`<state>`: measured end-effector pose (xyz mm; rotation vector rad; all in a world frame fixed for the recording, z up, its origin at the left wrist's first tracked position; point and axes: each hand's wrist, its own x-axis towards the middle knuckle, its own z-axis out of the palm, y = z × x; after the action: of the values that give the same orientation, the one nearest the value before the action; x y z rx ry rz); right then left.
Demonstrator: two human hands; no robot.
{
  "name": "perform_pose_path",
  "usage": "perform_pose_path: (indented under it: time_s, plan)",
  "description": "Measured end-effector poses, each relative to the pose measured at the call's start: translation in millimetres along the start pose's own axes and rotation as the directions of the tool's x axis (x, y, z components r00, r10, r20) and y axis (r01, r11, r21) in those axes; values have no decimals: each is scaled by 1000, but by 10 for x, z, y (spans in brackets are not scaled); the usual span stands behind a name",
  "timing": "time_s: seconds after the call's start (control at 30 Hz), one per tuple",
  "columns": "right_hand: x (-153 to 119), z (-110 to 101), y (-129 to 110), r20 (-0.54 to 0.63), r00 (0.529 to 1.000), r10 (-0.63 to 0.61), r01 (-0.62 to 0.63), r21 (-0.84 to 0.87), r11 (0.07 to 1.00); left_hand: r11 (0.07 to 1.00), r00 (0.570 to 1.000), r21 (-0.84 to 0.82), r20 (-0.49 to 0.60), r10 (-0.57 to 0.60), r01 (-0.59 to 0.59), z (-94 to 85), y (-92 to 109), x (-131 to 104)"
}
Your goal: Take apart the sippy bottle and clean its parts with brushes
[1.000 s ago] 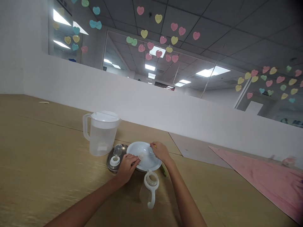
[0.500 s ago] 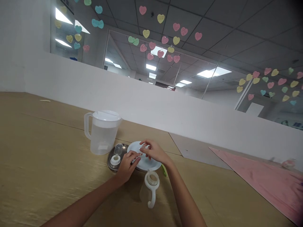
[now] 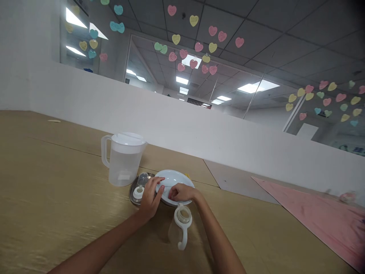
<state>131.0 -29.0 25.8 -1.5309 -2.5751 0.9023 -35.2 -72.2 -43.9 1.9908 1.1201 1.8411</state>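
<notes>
A white bowl [image 3: 173, 176] sits in front of me, partly on a metal tray [image 3: 133, 198]. At its left rim my left hand [image 3: 151, 198] is open, fingers apart, with nothing visible in it. My right hand [image 3: 184, 192] reaches into the bowl with its fingers curled down and together; whatever they hold is hidden. On the tray's left lies a white bottle ring [image 3: 138, 193] with a clear dome-shaped piece [image 3: 143, 179] above it. Nearer me, between my forearms, stands an uncapped clear baby bottle [image 3: 183, 224] with a white handle.
A lidded clear plastic pitcher [image 3: 123, 167] stands behind the tray, to the left. Something small and yellow [image 3: 187, 176] shows behind the bowl. A pink cloth [image 3: 319, 213] covers the table's right side. A white wall [image 3: 176, 125] with windows above bounds the far edge.
My hands have moved apart; they were close together over the bowl with something thin between them. My left hand has opened and shifted left. My right hand has lowered into the bowl, fingers curled.
</notes>
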Motion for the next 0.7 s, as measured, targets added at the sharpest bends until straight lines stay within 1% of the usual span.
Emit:
perform_pose_path:
  time_s: [0.13, 0.2, 0.3, 0.4, 0.53, 0.6, 0.63, 0.7]
  plan:
    - [-39, 13, -39, -74, 997, 30, -40, -148, 988, 1000, 999, 3, 36, 0, 0, -10, 19, -1]
    - [-62, 33, -61, -132, 990, 40, -66, -203, 977, 1000, 999, 5, 41, -6, 6, -14, 24, 5]
    - [-105, 33, -83, -249, 967, 63, -131, -269, 954, 1000, 999, 13, 46, -10, 10, -15, 31, 13]
    - [-167, -43, -111, -363, 930, 56, -172, -295, 940, 1000, 997, 23, 69, -16, 15, -13, 35, 15]
    - [-294, -214, -218, -502, 864, -30, -139, -296, 945, 999, 997, 33, 76, -19, 16, -10, 27, 13]
    - [-370, -289, -301, -563, 822, -84, -100, -288, 952, 999, 997, 43, 72, -9, 6, -10, 17, 14]
    - [-408, -319, -346, -599, 793, -113, -72, -275, 959, 999, 997, 51, 72, -1, -3, -11, 12, 15]
    - [-482, -360, -435, -677, 718, -164, 7, -229, 973, 997, 998, 72, 68, 14, -19, -13, 3, 19]
